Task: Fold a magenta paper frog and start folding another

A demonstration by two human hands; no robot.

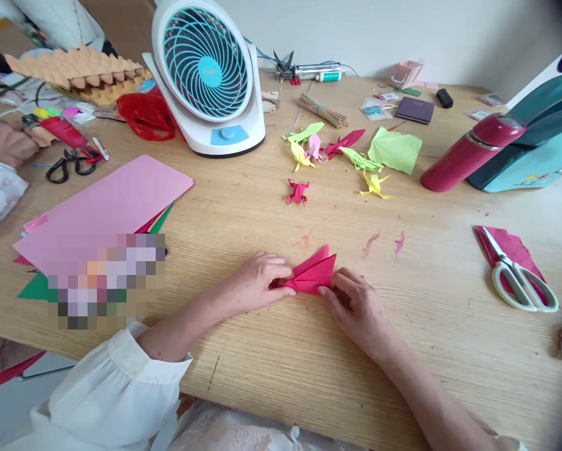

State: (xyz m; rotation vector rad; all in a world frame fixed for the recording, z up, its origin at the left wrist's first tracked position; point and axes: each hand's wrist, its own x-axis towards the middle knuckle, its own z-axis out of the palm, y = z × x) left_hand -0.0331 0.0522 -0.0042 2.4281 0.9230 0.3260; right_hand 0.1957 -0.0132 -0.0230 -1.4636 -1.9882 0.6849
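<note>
A folded piece of red origami paper (312, 275), with pointed flaps standing up, is between my hands on the wooden table (262, 351). My left hand (264, 279) pinches its left end between thumb and fingers. At its right lower corner, my right hand (353, 300) grips the paper with thumb and curled fingers. Beyond the paper sits a small red origami frog (298, 192). Farther back lie several other folded figures, among them a yellow one (375, 184), beside a crumpled light green sheet (394, 150).
A white fan (228, 134) stands at the back. Pink paper sheets (116, 200) are stacked at left, near another person's hand (3, 141) and black-handled scissors (69, 166). On the right are white-handled scissors (522, 285) over red paper, a red flask (473, 153) and a teal bag (534, 144).
</note>
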